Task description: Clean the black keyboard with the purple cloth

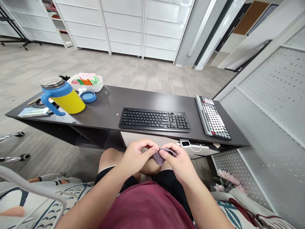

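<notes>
My left hand [140, 155] and my right hand [175, 157] meet above my lap, just below the front edge of the desk. Between them is a small piece of striped purple-grey cloth [159, 159]. Both hands pinch its upper edge between thumb and fingers, and the rest hangs down in a point. Part of the cloth lies hidden behind my right thumb and fingers. Beyond my hands, a black keyboard [154, 120] rests on the desk, apart from them.
The dark desk [111, 95] carries a yellow and blue mug [70, 100], a blue lid [88, 96], a white basket [98, 83] of colourful items and a grey-white keyboard [213, 117]. A drawer [145, 139] faces my knees. A perforated panel [267, 95] stands at the right, near pink flowers [227, 178].
</notes>
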Tool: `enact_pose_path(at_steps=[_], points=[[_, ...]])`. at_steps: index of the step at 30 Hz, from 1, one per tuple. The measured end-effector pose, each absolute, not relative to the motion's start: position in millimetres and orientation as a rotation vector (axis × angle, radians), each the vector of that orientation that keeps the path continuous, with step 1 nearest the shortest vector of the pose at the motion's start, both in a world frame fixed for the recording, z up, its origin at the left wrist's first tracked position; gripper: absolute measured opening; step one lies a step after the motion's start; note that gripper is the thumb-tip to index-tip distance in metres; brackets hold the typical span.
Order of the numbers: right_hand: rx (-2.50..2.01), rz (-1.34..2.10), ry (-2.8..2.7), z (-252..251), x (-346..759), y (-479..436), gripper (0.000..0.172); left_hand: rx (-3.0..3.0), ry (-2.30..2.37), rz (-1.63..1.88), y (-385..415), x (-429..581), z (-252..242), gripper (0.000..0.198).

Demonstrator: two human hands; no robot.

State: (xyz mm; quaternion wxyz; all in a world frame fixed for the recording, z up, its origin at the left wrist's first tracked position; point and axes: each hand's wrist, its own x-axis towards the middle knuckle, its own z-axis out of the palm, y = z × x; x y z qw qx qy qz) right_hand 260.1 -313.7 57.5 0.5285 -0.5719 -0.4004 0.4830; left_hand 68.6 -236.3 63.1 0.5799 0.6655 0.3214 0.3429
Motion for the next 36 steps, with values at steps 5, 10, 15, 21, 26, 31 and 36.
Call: enact_pose_path(at_steps=[5,10,15,21,26,31,36], points=[[-1.374,1.066,-1.021,57,258,-313,0.033,1.741,0.812,0.806,-234,69,66,0.019],[-1.462,0.973,-1.151,61,261,-307,0.031,1.743,0.817,0.803,-229,70,65,0.022],[-1.466,0.927,-1.269,66,271,-294,0.023,1.736,0.852,0.852,-221,68,60,0.025],[-1.48,0.975,-1.419,67,274,-285,0.015,1.688,0.813,0.81,-215,63,46,0.017],[-1.51,0.94,-1.41,72,279,-279,0.015,1.621,0.828,0.822,-203,57,38,0.022],[-1.487,0.95,-1.467,76,282,-271,0.012,1.619,0.765,0.754,-199,59,31,0.027],[-1.468,0.939,-1.57,76,286,-264,0.013,1.716,0.726,0.788,-194,54,28,0.026]])
